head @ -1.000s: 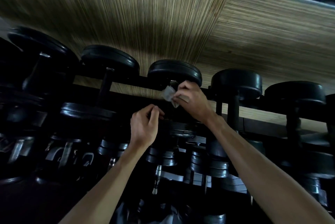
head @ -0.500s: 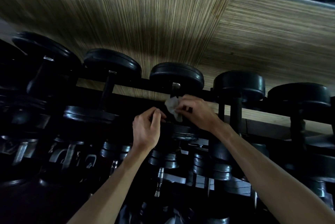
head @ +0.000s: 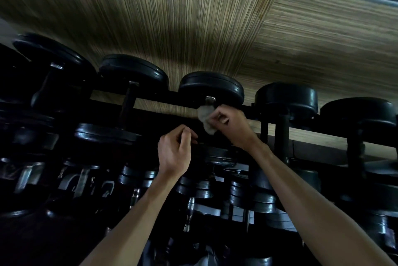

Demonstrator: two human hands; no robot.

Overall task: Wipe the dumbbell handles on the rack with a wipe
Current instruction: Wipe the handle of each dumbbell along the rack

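right hand (head: 231,124) slid back up the dumbbell handle (head: 210,99) toward 12 o'clock, fingers pinched on the wipe (head: 205,118). left hand (head: 175,153) at 7 o'clock, fingers curled together, gripping the dark plate edge.

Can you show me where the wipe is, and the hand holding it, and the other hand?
wipe (head: 206,119), head view, crumpled middle.
right hand (head: 233,125), head view, back of hand.
left hand (head: 174,151), head view, back of hand.
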